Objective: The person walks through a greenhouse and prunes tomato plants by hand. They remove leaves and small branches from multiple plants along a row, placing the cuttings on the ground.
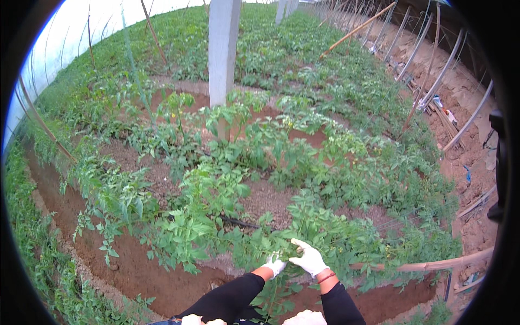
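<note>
Both my hands wear white gloves and reach into the leafy tomato plants [243, 239] at the near edge of the bed. My left hand [275, 265] is among the leaves, its fingers partly hidden by foliage, so its grip does not show. Just right of it, my right hand [309, 258] has thumb and forefinger spread around leafy stems, with a gap between them. Whether the fingertips pinch a stem is unclear. A dark red bracelet [326, 278] circles my right wrist, below the glove. Small yellow flowers show on some plants.
A bamboo pole [422, 266] lies low at the right. Behind the near plants stands a concrete post [222, 53]. A black drip hose [239, 222] crosses the soil. A dirt furrow [134, 264] runs along the near side, and thin strings hang over the rows.
</note>
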The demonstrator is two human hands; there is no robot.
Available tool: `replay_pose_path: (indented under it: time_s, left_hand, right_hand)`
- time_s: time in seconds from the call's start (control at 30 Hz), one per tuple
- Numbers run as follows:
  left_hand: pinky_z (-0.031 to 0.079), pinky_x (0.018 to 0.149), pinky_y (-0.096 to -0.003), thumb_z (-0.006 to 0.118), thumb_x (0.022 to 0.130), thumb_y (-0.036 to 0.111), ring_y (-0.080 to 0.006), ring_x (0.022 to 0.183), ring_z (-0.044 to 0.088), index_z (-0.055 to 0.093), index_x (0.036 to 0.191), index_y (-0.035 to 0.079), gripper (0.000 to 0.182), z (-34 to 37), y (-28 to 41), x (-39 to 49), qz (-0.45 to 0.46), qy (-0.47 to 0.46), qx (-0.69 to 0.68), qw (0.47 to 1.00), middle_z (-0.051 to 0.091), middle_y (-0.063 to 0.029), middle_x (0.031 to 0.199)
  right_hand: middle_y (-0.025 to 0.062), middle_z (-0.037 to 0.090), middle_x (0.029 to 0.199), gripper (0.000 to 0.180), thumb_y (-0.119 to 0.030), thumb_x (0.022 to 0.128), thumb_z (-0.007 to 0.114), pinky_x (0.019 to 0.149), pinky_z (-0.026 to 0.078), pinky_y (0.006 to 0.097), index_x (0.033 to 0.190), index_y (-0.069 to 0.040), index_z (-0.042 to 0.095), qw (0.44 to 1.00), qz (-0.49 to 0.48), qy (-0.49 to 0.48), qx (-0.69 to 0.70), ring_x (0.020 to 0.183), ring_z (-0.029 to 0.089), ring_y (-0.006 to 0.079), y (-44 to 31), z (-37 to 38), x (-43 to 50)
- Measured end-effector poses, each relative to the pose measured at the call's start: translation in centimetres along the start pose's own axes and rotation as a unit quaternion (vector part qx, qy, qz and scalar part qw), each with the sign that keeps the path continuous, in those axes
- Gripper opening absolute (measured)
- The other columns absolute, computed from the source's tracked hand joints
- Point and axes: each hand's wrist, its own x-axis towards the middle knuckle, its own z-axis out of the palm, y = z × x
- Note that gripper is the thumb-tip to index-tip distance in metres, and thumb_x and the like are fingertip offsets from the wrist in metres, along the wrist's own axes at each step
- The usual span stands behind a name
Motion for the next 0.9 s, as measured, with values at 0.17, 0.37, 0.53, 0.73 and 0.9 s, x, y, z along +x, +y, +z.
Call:
replay_pose_path:
  time_s: [0.17, 0.37, 0.53, 0.73, 0.9]
  left_hand:
    - [0.051, 0.077, -0.0415, 0.049, 0.087, 0.032, -0.0370, 0.081, 0.064, 0.065, 0.105, 0.006, 0.035, -1.4, -1.1, -2.1, 0.065, 0.029, 0.161, 0.984, 0.068, -0.0191, 0.091]
    - [0.051, 0.083, -0.0350, 0.066, 0.080, 0.029, -0.0275, 0.098, 0.064, 0.047, 0.134, 0.003, 0.063, -8.8, -0.1, -13.5, -0.027, 0.153, -0.123, 0.980, 0.059, -0.0198, 0.121]
    - [0.049, 0.087, -0.0318, 0.062, 0.084, 0.014, -0.0247, 0.099, 0.063, 0.057, 0.124, 0.004, 0.042, -13.8, -3.3, -24.1, -0.036, 0.218, -0.249, 0.943, 0.065, -0.0127, 0.112]
    - [0.049, 0.082, -0.0278, 0.054, 0.092, 0.009, -0.0123, 0.091, 0.061, 0.064, 0.110, 0.000, 0.023, -21.5, -10.7, -31.7, -0.022, 0.548, -0.389, 0.740, 0.066, -0.0065, 0.106]
    - [0.049, 0.084, -0.0265, 0.051, 0.094, 0.010, -0.0122, 0.092, 0.062, 0.065, 0.111, 0.000, 0.025, -27.1, -20.6, -26.4, -0.019, 0.452, -0.448, 0.771, 0.067, -0.0069, 0.105]
  right_hand:
    - [0.0046, 0.070, 0.097, 0.041, -0.020, 0.075, 0.074, 0.070, 0.053, 0.0272, 0.114, -0.011, 0.067, 1.000, -0.023, 0.013, -0.012, 0.077, 0.065, 0.0149, 1.7, -2.2, -0.8]
    - [0.0102, 0.069, 0.091, 0.021, -0.024, 0.083, 0.062, 0.076, 0.051, 0.0327, 0.091, -0.007, 0.070, 0.988, -0.018, 0.127, -0.088, 0.084, 0.066, 0.0264, 3.2, -3.9, -0.2]
    - [0.0098, 0.070, 0.097, 0.019, -0.005, 0.084, 0.061, 0.082, 0.051, 0.0285, 0.101, -0.001, 0.068, 0.986, -0.001, 0.163, 0.036, 0.089, 0.066, 0.0180, -0.7, -4.0, -4.5]
    - [0.0081, 0.069, 0.101, 0.025, 0.000, 0.085, 0.060, 0.083, 0.050, 0.0265, 0.108, -0.001, 0.067, 0.993, 0.046, 0.072, 0.087, 0.093, 0.065, 0.0142, -12.1, 0.0, -7.4]
    - [0.0091, 0.063, 0.118, 0.039, 0.003, 0.084, 0.058, 0.089, 0.047, 0.0274, 0.122, -0.004, 0.060, 0.991, -0.036, 0.082, 0.096, 0.103, 0.061, 0.0166, -20.9, 6.0, 0.8]
